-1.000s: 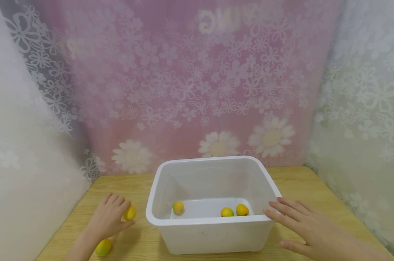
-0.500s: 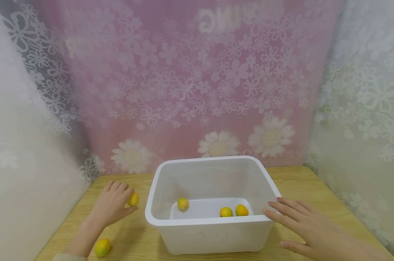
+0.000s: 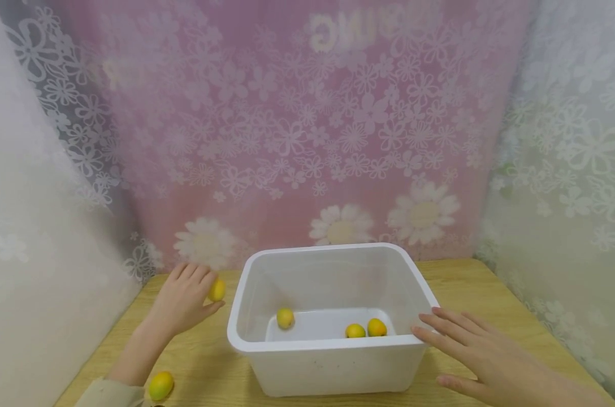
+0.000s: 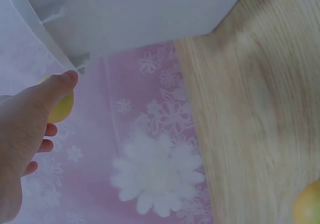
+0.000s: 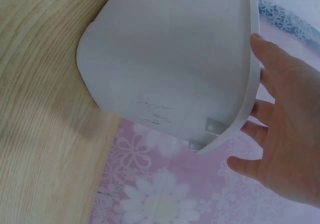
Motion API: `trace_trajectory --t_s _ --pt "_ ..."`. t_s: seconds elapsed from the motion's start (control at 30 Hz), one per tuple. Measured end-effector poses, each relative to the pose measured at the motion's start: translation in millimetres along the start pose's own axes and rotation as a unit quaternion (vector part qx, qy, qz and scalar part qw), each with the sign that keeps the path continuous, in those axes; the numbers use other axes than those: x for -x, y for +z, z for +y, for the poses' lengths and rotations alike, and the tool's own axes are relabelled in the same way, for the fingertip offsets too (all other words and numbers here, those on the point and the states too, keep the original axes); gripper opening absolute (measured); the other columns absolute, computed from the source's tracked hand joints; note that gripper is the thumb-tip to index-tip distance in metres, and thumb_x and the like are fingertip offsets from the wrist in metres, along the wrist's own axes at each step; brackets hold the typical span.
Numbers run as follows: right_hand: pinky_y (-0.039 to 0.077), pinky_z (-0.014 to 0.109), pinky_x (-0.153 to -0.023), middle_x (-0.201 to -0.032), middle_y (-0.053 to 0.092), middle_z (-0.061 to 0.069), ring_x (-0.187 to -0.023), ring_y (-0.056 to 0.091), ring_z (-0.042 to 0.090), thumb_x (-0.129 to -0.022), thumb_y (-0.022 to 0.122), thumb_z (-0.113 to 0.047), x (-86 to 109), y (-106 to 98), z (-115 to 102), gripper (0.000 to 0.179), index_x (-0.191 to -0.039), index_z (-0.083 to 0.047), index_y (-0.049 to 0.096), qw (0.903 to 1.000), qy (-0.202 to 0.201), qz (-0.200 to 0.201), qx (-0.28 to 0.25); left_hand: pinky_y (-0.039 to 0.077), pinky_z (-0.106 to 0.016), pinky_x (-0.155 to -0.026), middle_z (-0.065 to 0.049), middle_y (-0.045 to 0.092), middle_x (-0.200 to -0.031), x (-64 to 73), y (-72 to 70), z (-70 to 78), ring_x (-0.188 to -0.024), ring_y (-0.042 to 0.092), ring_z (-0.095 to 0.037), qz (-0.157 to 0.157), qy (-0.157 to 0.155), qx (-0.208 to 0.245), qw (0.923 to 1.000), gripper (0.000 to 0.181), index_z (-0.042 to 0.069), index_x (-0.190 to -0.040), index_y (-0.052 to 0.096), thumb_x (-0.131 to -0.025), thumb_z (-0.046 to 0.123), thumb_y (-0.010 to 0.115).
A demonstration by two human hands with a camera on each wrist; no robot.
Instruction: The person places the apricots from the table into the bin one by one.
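Observation:
My left hand grips a small yellow mango between thumb and fingers, raised over the table just left of the white plastic tub. In the left wrist view the thumb covers part of this mango, close by the tub's rim. Three more mangoes lie on the tub's floor: one mango at the left and a pair toward the right. With fingers extended, my right hand rests its fingertips on the tub's right rim, as the right wrist view also shows.
Another yellow-green mango lies on the wooden table near the front left, below my left forearm. A pink flowered curtain hangs behind the table, with pale sheets at both sides.
My left hand has lifted the mango and carried it away from me and a little right, toward the tub's left rim. The left mango in the tub has rolled slightly. My right hand has stayed put.

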State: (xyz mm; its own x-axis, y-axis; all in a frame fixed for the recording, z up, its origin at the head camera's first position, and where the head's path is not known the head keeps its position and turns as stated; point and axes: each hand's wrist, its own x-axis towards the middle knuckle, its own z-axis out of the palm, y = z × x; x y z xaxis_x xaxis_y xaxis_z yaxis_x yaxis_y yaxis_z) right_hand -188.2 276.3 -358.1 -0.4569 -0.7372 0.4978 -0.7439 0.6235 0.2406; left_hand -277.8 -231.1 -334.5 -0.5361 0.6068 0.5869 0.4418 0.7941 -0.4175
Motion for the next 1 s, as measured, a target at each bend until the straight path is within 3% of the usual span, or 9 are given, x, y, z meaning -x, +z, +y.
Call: trace_trajectory --t_s 0.23,0.37,0.67,0.87,1.0 --pt "-0.004 0.015 -0.11 -0.148 0.033 -0.01 -0.141 0.006 0.003 -0.079 0.068 -0.047 2.3 2 0 0.072 -0.141 -0.021 0.043 0.9999 0.009 -0.01 0.001 0.042 -0.048 -0.087 -0.01 0.056 -0.089 -17.1 -5.6 6.0 -0.087 0.054 -0.031 -0.01 0.009 -0.007 0.9999 0.051 0.005 -0.092 0.058 -0.064 0.042 0.079" --pt "-0.004 0.016 -0.111 -0.15 0.029 -0.012 -0.141 0.008 0.003 -0.079 0.067 -0.048 1.9 2 0 0.071 -0.14 -0.02 0.043 1.0 0.008 -0.003 0.0 0.042 -0.05 -0.091 -0.01 0.059 -0.094 -28.6 -9.5 10.5 -0.091 0.054 -0.031 -0.017 0.017 -0.017 0.9996 0.05 0.004 -0.098 0.059 -0.066 0.039 0.079" --pt "-0.003 0.015 -0.111 -0.151 0.026 -0.013 -0.141 0.009 0.004 -0.08 0.068 -0.046 0.7 1 1 0.071 -0.14 -0.019 0.043 1.0 0.002 -0.003 -0.007 0.039 -0.047 -0.088 -0.009 0.059 -0.09 -45.3 -10.3 9.6 -0.085 0.053 -0.03 0.026 0.041 -0.021 0.9986 0.047 0.007 -0.093 0.058 -0.063 0.036 0.079" --pt "-0.003 0.016 -0.111 -0.15 0.028 -0.013 -0.141 0.009 0.004 -0.08 0.067 -0.047 0.4 2 1 0.07 -0.14 -0.019 0.044 1.0 0.002 0.0 -0.008 0.039 -0.046 -0.089 -0.006 0.058 -0.094 -59.0 -8.2 18.9 -0.089 0.052 -0.028 0.013 0.052 -0.01 0.9985 0.056 0.008 -0.102 0.058 -0.061 0.039 0.082" --pt "-0.003 0.015 -0.111 -0.15 0.027 -0.013 -0.141 0.008 0.004 -0.079 0.068 -0.046 0.4 2 2 0.071 -0.14 -0.02 0.044 1.0 0.002 -0.001 -0.007 0.039 -0.044 -0.09 -0.005 0.057 -0.094 -67.9 -8.3 25.3 -0.09 0.051 -0.027 -0.001 0.062 -0.015 0.998 0.055 0.009 -0.097 0.057 -0.061 0.041 0.082"
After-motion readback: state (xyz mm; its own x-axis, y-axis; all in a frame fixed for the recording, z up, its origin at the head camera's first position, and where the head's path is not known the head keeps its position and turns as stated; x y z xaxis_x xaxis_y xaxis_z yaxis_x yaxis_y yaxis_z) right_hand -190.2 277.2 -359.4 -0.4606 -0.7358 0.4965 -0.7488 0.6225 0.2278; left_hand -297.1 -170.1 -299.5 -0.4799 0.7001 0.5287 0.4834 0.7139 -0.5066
